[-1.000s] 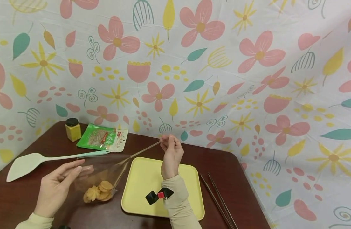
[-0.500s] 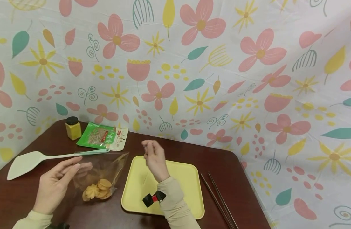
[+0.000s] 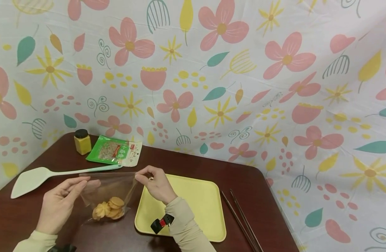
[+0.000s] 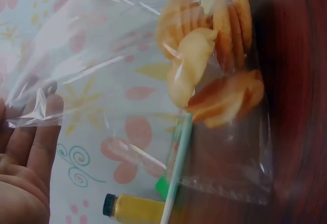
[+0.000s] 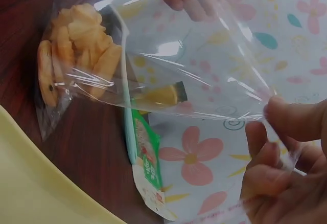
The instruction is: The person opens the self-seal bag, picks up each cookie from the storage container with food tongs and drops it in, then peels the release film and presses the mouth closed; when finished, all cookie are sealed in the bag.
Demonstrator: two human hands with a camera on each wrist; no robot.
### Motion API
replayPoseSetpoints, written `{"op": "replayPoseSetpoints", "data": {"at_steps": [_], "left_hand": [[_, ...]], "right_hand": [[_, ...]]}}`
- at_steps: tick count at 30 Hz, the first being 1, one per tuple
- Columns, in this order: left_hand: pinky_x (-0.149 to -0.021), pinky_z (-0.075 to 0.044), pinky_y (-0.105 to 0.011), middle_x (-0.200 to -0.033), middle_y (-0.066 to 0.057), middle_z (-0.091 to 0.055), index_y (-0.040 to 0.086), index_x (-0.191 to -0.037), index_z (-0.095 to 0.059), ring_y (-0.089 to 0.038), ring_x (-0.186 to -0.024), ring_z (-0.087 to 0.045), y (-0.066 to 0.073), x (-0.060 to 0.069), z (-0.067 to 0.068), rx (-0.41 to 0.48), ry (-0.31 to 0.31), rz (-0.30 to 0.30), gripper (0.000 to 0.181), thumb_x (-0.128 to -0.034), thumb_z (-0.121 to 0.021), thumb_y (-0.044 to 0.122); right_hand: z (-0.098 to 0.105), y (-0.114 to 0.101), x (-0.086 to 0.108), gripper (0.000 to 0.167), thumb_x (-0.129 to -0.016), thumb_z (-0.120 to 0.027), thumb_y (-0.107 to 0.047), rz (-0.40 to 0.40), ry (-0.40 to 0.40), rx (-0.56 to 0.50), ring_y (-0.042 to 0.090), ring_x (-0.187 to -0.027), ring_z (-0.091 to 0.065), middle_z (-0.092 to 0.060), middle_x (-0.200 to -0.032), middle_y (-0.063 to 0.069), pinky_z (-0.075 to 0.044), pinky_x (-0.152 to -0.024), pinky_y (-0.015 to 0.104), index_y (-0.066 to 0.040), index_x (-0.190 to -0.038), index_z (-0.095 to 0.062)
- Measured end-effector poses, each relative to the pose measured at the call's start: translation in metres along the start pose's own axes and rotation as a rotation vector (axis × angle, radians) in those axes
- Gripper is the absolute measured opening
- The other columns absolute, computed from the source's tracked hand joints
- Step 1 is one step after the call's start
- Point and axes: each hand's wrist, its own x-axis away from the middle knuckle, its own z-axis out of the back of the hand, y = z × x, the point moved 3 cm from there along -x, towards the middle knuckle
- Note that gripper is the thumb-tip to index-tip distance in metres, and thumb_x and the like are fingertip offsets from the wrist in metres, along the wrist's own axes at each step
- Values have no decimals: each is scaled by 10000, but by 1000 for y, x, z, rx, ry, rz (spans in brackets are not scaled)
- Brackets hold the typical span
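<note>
A clear plastic bag (image 3: 117, 189) hangs between my hands, its top edge stretched sideways. Several golden cookies (image 3: 108, 209) lie in its bottom, some shaped like flowers, some round; they also show through the film in the left wrist view (image 4: 209, 55). My left hand (image 3: 59, 201) pinches the bag's upper left edge between thumb and fingers, some of them behind the film. At the upper right corner, my right hand (image 3: 156, 183) pinches the film between thumb and index finger, as the right wrist view shows, with the other fingers curled below.
A yellow tray (image 3: 193, 210) lies under my right forearm. Metal chopsticks (image 3: 241, 220) rest to its right. Behind the bag are a pale green spatula (image 3: 32, 180), a black-lidded yellow jar (image 3: 83, 142) and a green seasoning packet (image 3: 114, 150). A flowered cloth stands behind the table.
My right hand was drawing a thin strip away from the bag's upper right corner, then came away from it. Now it has moved left and down and pinches that corner. The left hand stays put.
</note>
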Motion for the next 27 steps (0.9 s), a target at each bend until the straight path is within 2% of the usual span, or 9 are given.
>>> {"op": "replayPoseSetpoints", "data": {"at_steps": [7,11,14,16,17,22,25,27], "left_hand": [[-777,-535,-140,-958,-62,-744,-84,-1204,-602,-112,-864,-711,-1,-2,4,-74,11,-17,268,-995,-553,76],[-673,-521,-107,-932,29,-749,-66,-1186,-625,-49,-814,-701,-4,-5,7,-95,34,-43,241,-963,-590,19],[-648,-520,-105,-929,66,-744,-94,-1148,-633,-24,-811,-691,-9,-7,9,6,43,-62,226,-927,-611,-52],[-653,-535,-118,-949,41,-744,-116,-1122,-632,-43,-816,-699,-13,-8,10,104,24,-74,209,-917,-603,-87],[-698,-553,-150,-949,21,-745,-127,-1112,-629,-55,-842,-702,-14,-8,10,140,10,-77,202,-915,-596,-101],[-691,-549,-149,-989,34,-734,-105,-1077,-649,-31,-863,-681,-17,-9,12,203,-38,-78,171,-927,-567,-112],[-715,-551,-167,-1020,-10,-730,-115,-1076,-638,-67,-903,-678,-17,-9,12,328,-99,-75,189,-944,-505,-139],[-734,-559,-189,-1040,-53,-727,-135,-1078,-619,-104,-932,-683,-16,-10,12,422,-153,-91,209,-957,-450,-159]], "right_hand": [[-5,6,-1,94,-959,-630,-147,6,-30,-26,202,-808,-649,-697,-902,24,-454,-576,181,-66,-959,-677],[-5,8,-1,124,-959,-629,-148,39,-45,-18,255,-797,-646,-701,-917,20,-454,-558,177,-50,-1005,-689],[-4,8,-1,161,-954,-640,-163,82,-59,-37,190,-818,-667,-712,-984,38,-519,-624,198,-62,-1058,-709],[-3,7,-1,181,-951,-643,-166,119,-72,-49,156,-835,-673,-714,-1017,46,-543,-675,214,-79,-1087,-724],[-2,7,-1,188,-952,-640,-161,134,-80,-58,155,-835,-669,-713,-1018,58,-539,-682,213,-83,-1098,-730],[0,6,0,181,-969,-603,-99,210,-112,-13,125,-809,-615,-690,-927,18,-442,-608,182,-82,-1051,-763],[2,-6,2,177,-969,-591,-65,246,-115,47,58,-838,-601,-671,-918,4,-458,-614,180,-54,-1004,-764],[2,-8,2,179,-972,-587,-66,255,-111,91,31,-837,-583,-659,-919,-14,-456,-615,175,-75,-987,-765]]}}
